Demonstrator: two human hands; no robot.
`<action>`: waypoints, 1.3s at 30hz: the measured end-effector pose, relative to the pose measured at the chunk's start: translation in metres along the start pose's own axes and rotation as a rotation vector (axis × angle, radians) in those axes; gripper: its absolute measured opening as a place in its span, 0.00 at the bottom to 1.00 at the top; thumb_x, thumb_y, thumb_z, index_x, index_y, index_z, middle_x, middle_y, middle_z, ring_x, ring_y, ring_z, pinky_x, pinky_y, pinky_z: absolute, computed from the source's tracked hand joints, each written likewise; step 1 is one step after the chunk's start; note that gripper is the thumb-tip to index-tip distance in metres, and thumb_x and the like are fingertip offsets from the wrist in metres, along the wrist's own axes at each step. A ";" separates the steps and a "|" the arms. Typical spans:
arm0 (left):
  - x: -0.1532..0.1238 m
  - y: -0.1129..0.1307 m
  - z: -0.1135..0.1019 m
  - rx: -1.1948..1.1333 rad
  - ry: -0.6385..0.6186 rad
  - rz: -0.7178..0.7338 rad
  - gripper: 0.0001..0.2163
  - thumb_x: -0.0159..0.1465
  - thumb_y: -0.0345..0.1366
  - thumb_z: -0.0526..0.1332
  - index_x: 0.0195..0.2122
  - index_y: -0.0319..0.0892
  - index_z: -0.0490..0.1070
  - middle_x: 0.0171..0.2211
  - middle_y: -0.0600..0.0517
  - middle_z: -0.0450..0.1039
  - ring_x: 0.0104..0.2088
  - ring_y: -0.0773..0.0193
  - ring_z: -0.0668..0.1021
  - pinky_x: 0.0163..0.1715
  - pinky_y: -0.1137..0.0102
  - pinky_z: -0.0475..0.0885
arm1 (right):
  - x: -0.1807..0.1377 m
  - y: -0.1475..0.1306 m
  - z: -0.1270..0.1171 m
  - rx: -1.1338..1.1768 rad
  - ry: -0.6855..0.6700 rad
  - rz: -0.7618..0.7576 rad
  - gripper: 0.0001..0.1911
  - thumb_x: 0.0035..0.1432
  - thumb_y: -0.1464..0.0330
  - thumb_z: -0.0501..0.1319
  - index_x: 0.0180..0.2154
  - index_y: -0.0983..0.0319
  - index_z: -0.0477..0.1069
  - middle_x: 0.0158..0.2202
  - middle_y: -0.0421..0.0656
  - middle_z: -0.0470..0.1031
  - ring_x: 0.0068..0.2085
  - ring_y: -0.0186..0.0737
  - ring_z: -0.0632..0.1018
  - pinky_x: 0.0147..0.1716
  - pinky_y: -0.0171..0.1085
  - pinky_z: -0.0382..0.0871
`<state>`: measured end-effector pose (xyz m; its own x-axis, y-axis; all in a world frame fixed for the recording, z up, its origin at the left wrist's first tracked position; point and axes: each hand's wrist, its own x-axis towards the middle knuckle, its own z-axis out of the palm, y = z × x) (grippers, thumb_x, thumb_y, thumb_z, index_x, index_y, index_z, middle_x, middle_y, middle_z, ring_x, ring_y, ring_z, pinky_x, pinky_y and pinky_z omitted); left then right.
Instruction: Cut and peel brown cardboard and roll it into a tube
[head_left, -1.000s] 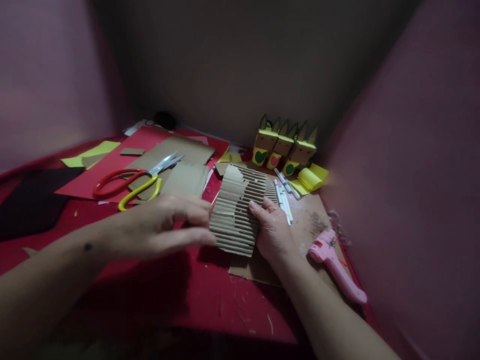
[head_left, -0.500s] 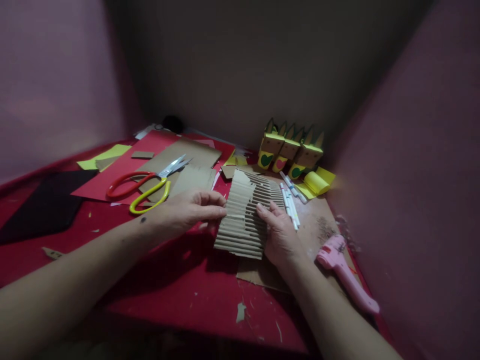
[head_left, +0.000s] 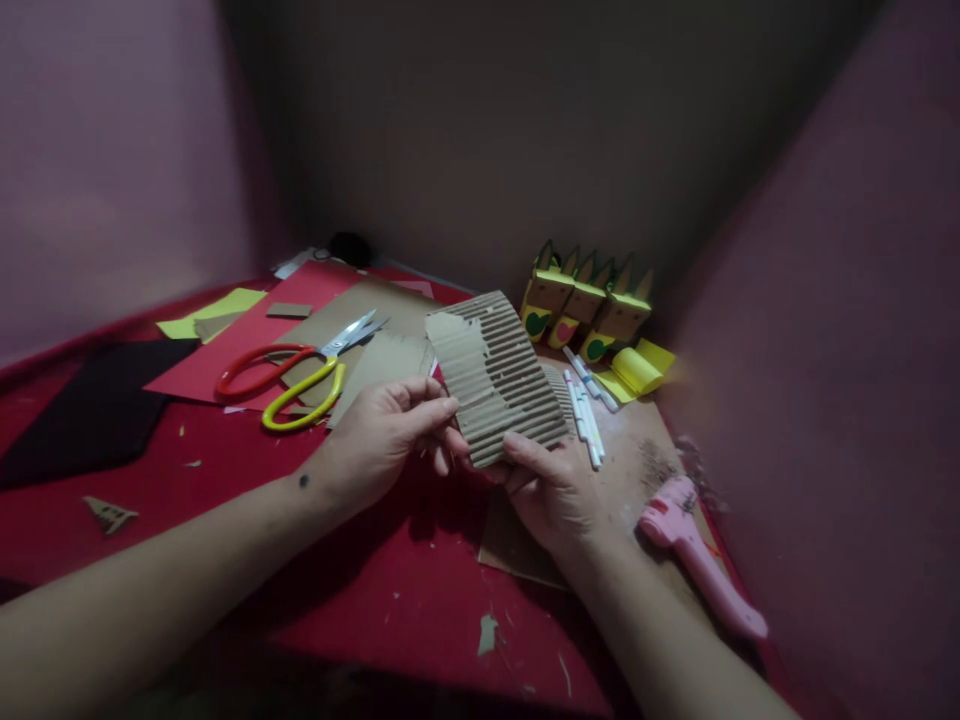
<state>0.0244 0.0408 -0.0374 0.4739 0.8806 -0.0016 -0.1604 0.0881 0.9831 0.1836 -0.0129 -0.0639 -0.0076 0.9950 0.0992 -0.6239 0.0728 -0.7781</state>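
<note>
A piece of corrugated cardboard (head_left: 499,380), ridged side up with a patch of smooth paper left on it, is held tilted above the table. My left hand (head_left: 401,425) pinches its left edge between thumb and fingers. Around its lower right corner my right hand (head_left: 547,485) is closed, thumb on top and fingers beneath. Scissors (head_left: 334,350) with one red and one yellow handle lie with blades apart, left of my left hand. Several white markers (head_left: 585,415) rest just beyond my right hand.
Cardboard box figures (head_left: 585,305) with yellow parts and hearts stand at the back right, near a curled yellow paper (head_left: 641,370). A pink glue gun (head_left: 697,560) lies at right. Red paper (head_left: 195,375) and a black flat item (head_left: 90,410) are left. Scraps litter the red cloth (head_left: 360,610).
The corrugated cardboard has been turned counterclockwise and raised slightly. My right hand has shifted down to its lower corner; my left hand stays at its left edge.
</note>
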 end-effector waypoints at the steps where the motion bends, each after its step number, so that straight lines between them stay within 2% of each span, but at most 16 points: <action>1: -0.002 0.002 0.000 0.051 -0.015 -0.006 0.10 0.61 0.39 0.63 0.28 0.39 0.68 0.19 0.52 0.75 0.17 0.69 0.74 0.17 0.76 0.68 | 0.001 0.001 0.000 0.000 0.017 -0.007 0.20 0.50 0.75 0.65 0.47 0.59 0.71 0.36 0.41 0.81 0.35 0.41 0.81 0.33 0.40 0.80; 3: -0.005 0.005 0.000 0.236 0.023 0.052 0.11 0.62 0.41 0.62 0.28 0.39 0.69 0.18 0.54 0.72 0.18 0.69 0.72 0.16 0.76 0.65 | 0.002 0.001 -0.001 0.001 0.070 -0.004 0.22 0.49 0.76 0.65 0.47 0.59 0.71 0.35 0.40 0.81 0.32 0.40 0.81 0.29 0.39 0.80; 4: -0.007 0.006 -0.002 0.362 0.070 0.146 0.10 0.62 0.40 0.62 0.28 0.39 0.70 0.18 0.55 0.72 0.19 0.69 0.72 0.17 0.75 0.65 | 0.002 0.000 -0.002 0.002 0.098 0.010 0.22 0.48 0.76 0.65 0.47 0.59 0.71 0.34 0.40 0.81 0.31 0.40 0.81 0.29 0.39 0.80; 7: -0.009 0.004 -0.006 0.734 0.162 0.611 0.04 0.63 0.34 0.61 0.33 0.40 0.74 0.28 0.52 0.74 0.28 0.67 0.75 0.27 0.72 0.69 | 0.003 -0.003 -0.003 -0.005 0.155 0.069 0.20 0.48 0.74 0.66 0.45 0.62 0.71 0.33 0.42 0.81 0.27 0.41 0.81 0.27 0.42 0.80; 9: -0.008 0.000 -0.009 0.931 0.120 0.885 0.05 0.64 0.30 0.60 0.37 0.40 0.75 0.32 0.50 0.73 0.33 0.65 0.75 0.32 0.70 0.69 | 0.004 -0.004 -0.004 -0.020 0.167 0.096 0.17 0.48 0.73 0.67 0.43 0.63 0.72 0.32 0.43 0.81 0.26 0.41 0.81 0.27 0.42 0.81; 12: -0.006 -0.006 -0.011 1.191 0.063 1.072 0.06 0.65 0.29 0.59 0.38 0.41 0.75 0.32 0.49 0.73 0.33 0.62 0.72 0.34 0.66 0.67 | 0.003 -0.003 -0.005 -0.059 0.158 0.113 0.12 0.48 0.71 0.67 0.38 0.66 0.73 0.31 0.45 0.81 0.25 0.41 0.81 0.27 0.41 0.81; 15: -0.005 -0.008 -0.012 1.323 0.010 1.103 0.06 0.65 0.29 0.57 0.38 0.40 0.74 0.32 0.48 0.73 0.33 0.61 0.71 0.35 0.63 0.65 | 0.003 -0.001 -0.006 -0.088 0.156 0.134 0.12 0.49 0.69 0.67 0.37 0.66 0.73 0.28 0.46 0.80 0.23 0.40 0.80 0.23 0.37 0.79; 22: -0.008 -0.010 -0.012 1.285 -0.148 1.061 0.08 0.67 0.28 0.53 0.41 0.39 0.72 0.33 0.46 0.73 0.35 0.61 0.72 0.34 0.66 0.70 | 0.003 -0.002 -0.007 -0.121 0.151 0.141 0.10 0.49 0.70 0.67 0.36 0.64 0.72 0.27 0.43 0.80 0.23 0.38 0.79 0.20 0.34 0.78; 28: -0.011 -0.013 -0.010 1.271 -0.181 1.076 0.07 0.66 0.26 0.54 0.41 0.37 0.71 0.34 0.46 0.72 0.35 0.62 0.72 0.33 0.67 0.69 | 0.000 -0.003 -0.005 -0.190 0.169 0.154 0.10 0.49 0.68 0.67 0.34 0.64 0.72 0.25 0.41 0.79 0.16 0.34 0.75 0.13 0.30 0.71; 34: -0.011 -0.013 -0.007 1.274 -0.177 1.021 0.06 0.67 0.29 0.55 0.36 0.38 0.71 0.32 0.48 0.73 0.33 0.63 0.72 0.32 0.68 0.68 | -0.002 -0.003 -0.001 -0.223 0.179 0.123 0.13 0.47 0.67 0.69 0.35 0.64 0.72 0.23 0.40 0.78 0.17 0.35 0.76 0.14 0.31 0.72; 39: -0.011 -0.016 -0.005 1.275 -0.114 0.939 0.08 0.68 0.31 0.53 0.35 0.39 0.71 0.30 0.49 0.71 0.31 0.64 0.72 0.31 0.69 0.67 | -0.004 -0.003 0.000 -0.238 0.162 0.068 0.11 0.48 0.66 0.68 0.34 0.63 0.72 0.24 0.40 0.79 0.20 0.36 0.77 0.17 0.33 0.75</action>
<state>0.0175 0.0315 -0.0543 0.6980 0.3513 0.6239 0.3517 -0.9272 0.1286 0.1850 -0.0169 -0.0618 0.0932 0.9947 -0.0438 -0.4255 0.0000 -0.9050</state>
